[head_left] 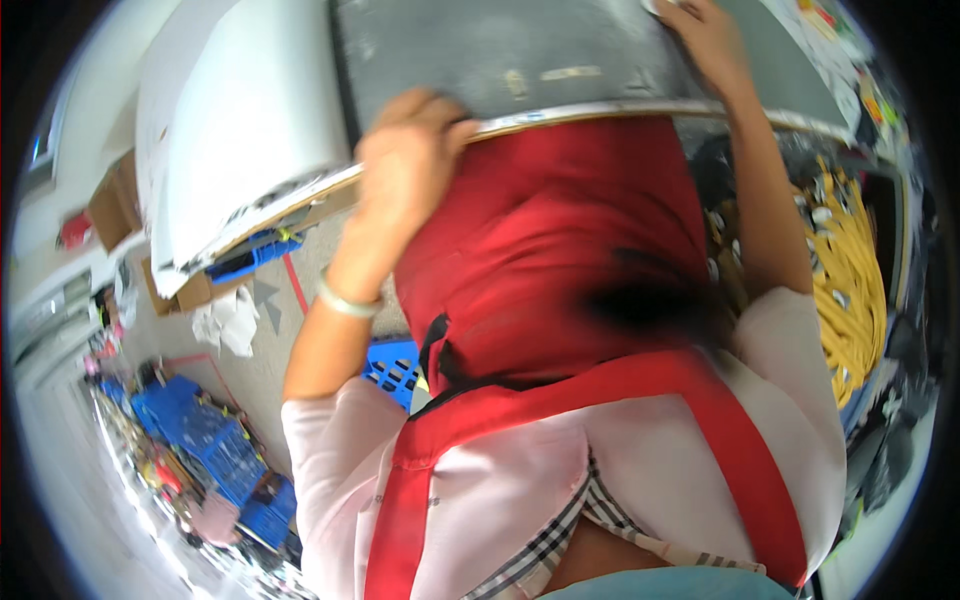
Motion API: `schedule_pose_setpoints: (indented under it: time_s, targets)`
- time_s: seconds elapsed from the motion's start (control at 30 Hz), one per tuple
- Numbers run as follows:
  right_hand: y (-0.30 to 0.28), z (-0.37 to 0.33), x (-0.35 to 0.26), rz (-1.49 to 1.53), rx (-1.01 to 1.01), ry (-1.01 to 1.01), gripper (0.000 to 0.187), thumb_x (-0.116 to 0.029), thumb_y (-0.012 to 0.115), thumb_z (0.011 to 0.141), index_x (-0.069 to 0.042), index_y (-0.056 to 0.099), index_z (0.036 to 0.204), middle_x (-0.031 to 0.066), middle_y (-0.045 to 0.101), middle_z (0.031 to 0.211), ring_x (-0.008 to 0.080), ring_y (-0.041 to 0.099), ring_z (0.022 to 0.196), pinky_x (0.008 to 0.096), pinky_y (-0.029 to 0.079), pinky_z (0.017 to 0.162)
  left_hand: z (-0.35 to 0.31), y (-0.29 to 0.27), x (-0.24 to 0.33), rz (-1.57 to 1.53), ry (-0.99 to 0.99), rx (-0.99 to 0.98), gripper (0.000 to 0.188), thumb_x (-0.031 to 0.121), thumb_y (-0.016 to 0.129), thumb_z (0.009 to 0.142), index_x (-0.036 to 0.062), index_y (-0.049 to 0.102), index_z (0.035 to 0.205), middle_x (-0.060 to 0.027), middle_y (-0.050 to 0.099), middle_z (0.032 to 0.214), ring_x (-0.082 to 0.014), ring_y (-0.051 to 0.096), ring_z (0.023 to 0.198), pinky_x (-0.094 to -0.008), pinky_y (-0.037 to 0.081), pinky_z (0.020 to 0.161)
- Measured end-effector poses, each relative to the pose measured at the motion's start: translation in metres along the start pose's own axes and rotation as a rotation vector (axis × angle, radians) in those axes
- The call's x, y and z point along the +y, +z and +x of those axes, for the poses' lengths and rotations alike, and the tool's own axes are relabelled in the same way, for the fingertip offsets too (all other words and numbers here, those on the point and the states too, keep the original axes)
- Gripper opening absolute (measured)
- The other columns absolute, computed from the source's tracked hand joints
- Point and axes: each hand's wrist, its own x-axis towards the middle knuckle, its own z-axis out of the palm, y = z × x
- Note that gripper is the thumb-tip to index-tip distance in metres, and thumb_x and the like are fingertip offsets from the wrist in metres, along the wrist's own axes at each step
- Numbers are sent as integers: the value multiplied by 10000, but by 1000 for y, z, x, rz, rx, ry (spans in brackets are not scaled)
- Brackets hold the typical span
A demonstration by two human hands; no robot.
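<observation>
My left hand (408, 155) rests at the near edge of a scuffed dark grey mat (510, 60) on the worktable. Its fingers are curled and slightly blurred, and I cannot make out what, if anything, they hold. Further away on the right, my right hand (712, 48) is at the mat's far right part. A small white piece (650, 6) shows at its fingertips, cut by the upper edge of the view. Pale marks and a small beige patch (515, 83) are visible on the mat between the hands.
A large white sheet (255, 95) curves over the table's left side. Below right lies a bundle of yellow strips (845, 290) beside black plastic bags (885, 465). Blue crates (215, 440) stand on the floor at left, near crumpled white paper (227, 320) and a cardboard box (115, 200).
</observation>
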Motion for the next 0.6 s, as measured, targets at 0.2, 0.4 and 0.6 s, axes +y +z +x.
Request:
schedule_pose_setpoints:
  time_s: [0.2,0.4,0.6]
  targets:
    - [-26,3,5,424,-166,5,311,-277,710,963,-11,697,1124,9,697,1050,92,632,982,236,472,915,81,72,11,-171,122,135,125,187,670,923,73,700,964,-108,645,938,-361,634,880,-454,517,752]
    - [-17,-3,-13,595,-165,67,330,-265,722,957,11,686,1135,30,696,1069,114,642,1001,238,468,935,95,106,2,-51,107,280,121,208,681,893,87,677,895,-100,630,897,-303,643,876,-431,521,756]
    - [-36,-2,-3,554,-138,72,289,-232,715,966,-5,703,1144,3,696,1025,87,635,982,215,474,910,102,99,19,-70,105,270,110,184,608,928,86,612,878,-143,587,912,-340,584,915,-464,444,820]
